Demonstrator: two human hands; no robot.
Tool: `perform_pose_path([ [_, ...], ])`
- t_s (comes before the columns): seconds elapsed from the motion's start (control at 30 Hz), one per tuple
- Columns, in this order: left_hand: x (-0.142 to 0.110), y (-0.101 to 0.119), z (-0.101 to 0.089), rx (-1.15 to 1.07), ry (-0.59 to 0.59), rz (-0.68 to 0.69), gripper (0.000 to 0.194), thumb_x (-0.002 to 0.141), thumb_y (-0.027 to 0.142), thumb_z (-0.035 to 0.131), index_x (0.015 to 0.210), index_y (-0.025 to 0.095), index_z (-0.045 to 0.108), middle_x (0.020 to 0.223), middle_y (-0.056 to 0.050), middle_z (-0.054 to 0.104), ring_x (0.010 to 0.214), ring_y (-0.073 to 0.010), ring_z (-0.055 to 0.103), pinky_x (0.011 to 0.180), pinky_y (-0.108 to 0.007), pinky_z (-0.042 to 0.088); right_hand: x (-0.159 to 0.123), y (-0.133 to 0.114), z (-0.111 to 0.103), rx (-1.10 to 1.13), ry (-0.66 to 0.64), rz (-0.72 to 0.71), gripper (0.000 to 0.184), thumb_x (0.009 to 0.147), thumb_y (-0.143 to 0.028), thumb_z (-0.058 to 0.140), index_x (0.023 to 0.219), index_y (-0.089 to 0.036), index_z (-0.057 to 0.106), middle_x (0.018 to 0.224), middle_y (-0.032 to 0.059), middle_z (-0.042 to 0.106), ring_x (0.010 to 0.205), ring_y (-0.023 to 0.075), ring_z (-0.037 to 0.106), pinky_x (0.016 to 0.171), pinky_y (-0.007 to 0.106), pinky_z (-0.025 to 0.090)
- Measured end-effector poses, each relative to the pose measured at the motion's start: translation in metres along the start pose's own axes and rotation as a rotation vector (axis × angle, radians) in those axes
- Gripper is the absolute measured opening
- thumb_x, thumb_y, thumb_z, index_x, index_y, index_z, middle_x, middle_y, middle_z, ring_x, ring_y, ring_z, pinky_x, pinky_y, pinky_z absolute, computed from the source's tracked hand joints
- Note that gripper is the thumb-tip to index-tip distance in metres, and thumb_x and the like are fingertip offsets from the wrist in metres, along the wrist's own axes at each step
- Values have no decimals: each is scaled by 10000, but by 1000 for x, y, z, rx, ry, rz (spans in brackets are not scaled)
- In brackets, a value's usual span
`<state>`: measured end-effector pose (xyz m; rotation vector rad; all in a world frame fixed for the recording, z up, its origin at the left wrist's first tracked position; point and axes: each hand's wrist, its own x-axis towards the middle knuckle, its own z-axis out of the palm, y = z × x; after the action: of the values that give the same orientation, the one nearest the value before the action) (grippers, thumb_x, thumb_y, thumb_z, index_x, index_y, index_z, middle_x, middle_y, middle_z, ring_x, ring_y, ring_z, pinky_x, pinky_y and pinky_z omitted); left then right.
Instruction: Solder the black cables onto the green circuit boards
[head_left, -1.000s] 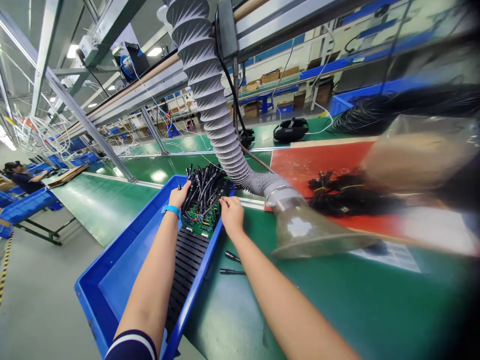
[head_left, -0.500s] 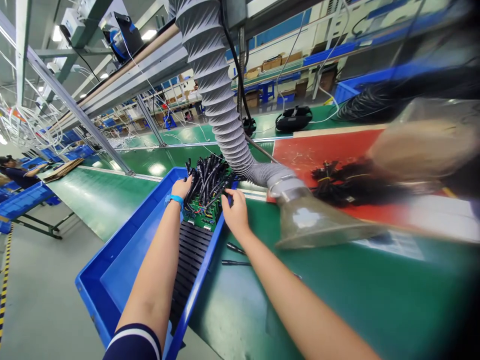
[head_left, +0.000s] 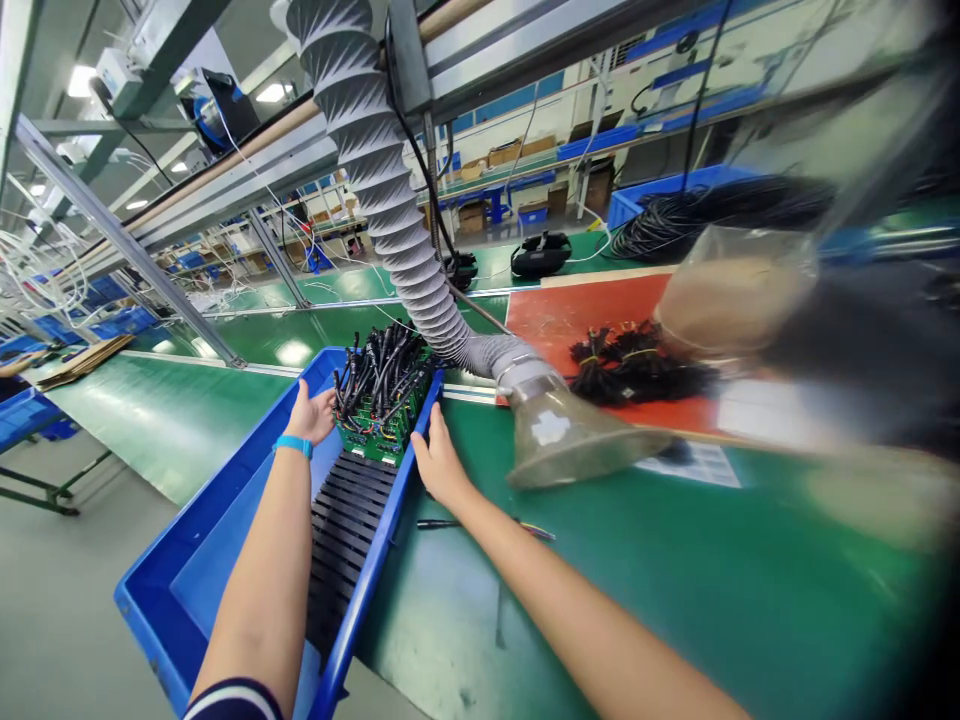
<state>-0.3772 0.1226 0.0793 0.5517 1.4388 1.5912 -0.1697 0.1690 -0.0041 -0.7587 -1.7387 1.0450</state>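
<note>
A blue bin (head_left: 169, 555) stands at the edge of the green bench, and a black slotted rack (head_left: 349, 515) lies inside it. Upright green circuit boards (head_left: 369, 438) fill the rack's far end, with a thick bunch of black cables (head_left: 386, 365) rising from them. My left hand (head_left: 309, 415) is open beside the boards, palm turned toward them, its fingertips close to their left side. At the bin's right rim, my right hand (head_left: 441, 460) is open with fingers stretched out; whether it touches the rim I cannot tell. A loose black cable (head_left: 436, 524) lies near that wrist.
A grey ribbed duct (head_left: 382, 200) hangs down to a clear hood (head_left: 562, 440) right of the bin. Behind it, cable bundles (head_left: 622, 362) lie on a red board (head_left: 544, 312) with a clear plastic bag (head_left: 739, 290). Farther back sits a coil of black cable (head_left: 705, 215).
My left hand has come away from the cables to the left and opened. The right hand has drawn back toward me along the rim. The view has turned right.
</note>
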Motion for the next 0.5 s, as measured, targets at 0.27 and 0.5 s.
perform_pose_path([
  [0.27, -16, -39, 8, -30, 34, -20, 519, 856, 545, 323, 1091, 164, 585, 985, -107, 655, 1016, -280, 564, 882, -420, 435, -29, -12, 17, -36, -176, 60, 499, 819, -383, 476, 1267, -199, 356, 1359, 100, 274, 1221, 270, 296, 981, 536, 268],
  [0.5, -36, -32, 43, 44, 259, 83, 689, 857, 581, 43, 1079, 207, 577, 984, -76, 663, 1001, -244, 580, 846, -410, 469, -50, -45, -21, -136, -350, 85, 638, 827, -453, 421, 1349, -151, 215, 1417, 158, 152, 1287, 302, 184, 1017, 552, 189],
])
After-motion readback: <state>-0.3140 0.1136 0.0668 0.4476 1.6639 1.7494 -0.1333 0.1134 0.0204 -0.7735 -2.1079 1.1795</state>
